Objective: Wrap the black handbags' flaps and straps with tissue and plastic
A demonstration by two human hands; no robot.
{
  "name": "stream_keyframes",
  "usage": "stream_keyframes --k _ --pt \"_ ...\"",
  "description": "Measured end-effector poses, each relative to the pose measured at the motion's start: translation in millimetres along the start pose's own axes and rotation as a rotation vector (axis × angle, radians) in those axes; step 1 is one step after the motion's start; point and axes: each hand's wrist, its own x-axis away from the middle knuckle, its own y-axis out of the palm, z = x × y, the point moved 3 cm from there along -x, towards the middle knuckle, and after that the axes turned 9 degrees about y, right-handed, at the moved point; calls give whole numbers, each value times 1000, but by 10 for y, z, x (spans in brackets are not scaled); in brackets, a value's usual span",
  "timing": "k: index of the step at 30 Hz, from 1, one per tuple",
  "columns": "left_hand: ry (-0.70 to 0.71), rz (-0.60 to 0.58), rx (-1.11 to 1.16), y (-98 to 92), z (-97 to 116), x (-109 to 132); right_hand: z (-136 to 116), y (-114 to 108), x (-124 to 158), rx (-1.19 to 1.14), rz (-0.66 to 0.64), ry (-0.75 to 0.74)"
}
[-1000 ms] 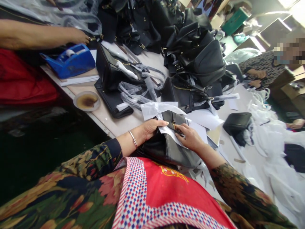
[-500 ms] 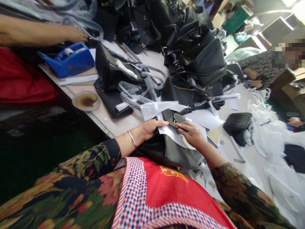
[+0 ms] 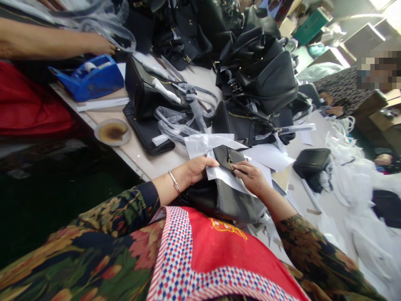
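A black handbag (image 3: 238, 205) lies against my apron at the table's edge, with thin white sheets (image 3: 224, 174) over its upper side. Out of the sheets shows a dark flap (image 3: 223, 155) with a small gold clasp. My left hand (image 3: 199, 169) is closed on the bag's left edge, its thumb lying over the white sheet beside the flap; its other fingers are hidden underneath. On the other side my right hand (image 3: 252, 177) pinches the flap's lower edge right by the clasp.
Behind are more black handbags (image 3: 266, 79) and plastic-wrapped handles (image 3: 172, 125). Left stand a blue tape dispenser (image 3: 90, 79) and a shallow dish (image 3: 112, 132) of brown stuff. A co-worker's arm (image 3: 56, 42) reaches in at upper left; another person (image 3: 341, 92) is at right beyond white wrapping (image 3: 354, 175).
My left thumb has drawn back slightly to the left, off the flap. More of the flap shows now and its outline looks rounder. My right hand stays at the clasp.
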Motion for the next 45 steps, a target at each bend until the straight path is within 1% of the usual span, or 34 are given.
stream_keyframes --k 3,7,10,12,16,20,22,28,34,37,39,40,41,42,43,45 --pt "28 28 -8 29 -7 20 9 109 39 2 21 -33" --pt "123 50 0 120 -27 22 -10 264 99 12 46 -80" --pt "133 35 7 165 -43 3 -21 298 141 19 77 -83" --pt "82 15 37 162 -56 -8 -20 278 162 39 85 -80" --pt "-16 -26 143 119 -71 -7 17 191 173 51 57 -44" --pt "-42 1 150 88 -70 0 47 93 153 53 111 -44" --pt "-40 8 141 88 -67 1 47 55 141 49 122 -37" --pt "20 33 125 47 -55 11 43 -36 121 14 79 31" --pt "31 27 147 1 -49 -3 12 -86 95 4 66 60" --pt "63 40 154 2 -42 -18 2 -129 145 4 8 52" --pt "86 63 151 0 -38 -12 88 -192 218 11 9 90" --pt "93 74 147 -7 -35 -2 172 -235 259 22 52 138" --pt "93 88 138 -19 -28 14 281 -281 297 31 122 210" --pt "80 102 125 -35 -17 34 404 -318 328 46 188 296" --pt "54 120 111 -56 1 58 522 -340 346 71 228 375" --pt "-19 178 86 -105 65 105 686 -345 321 123 245 471"
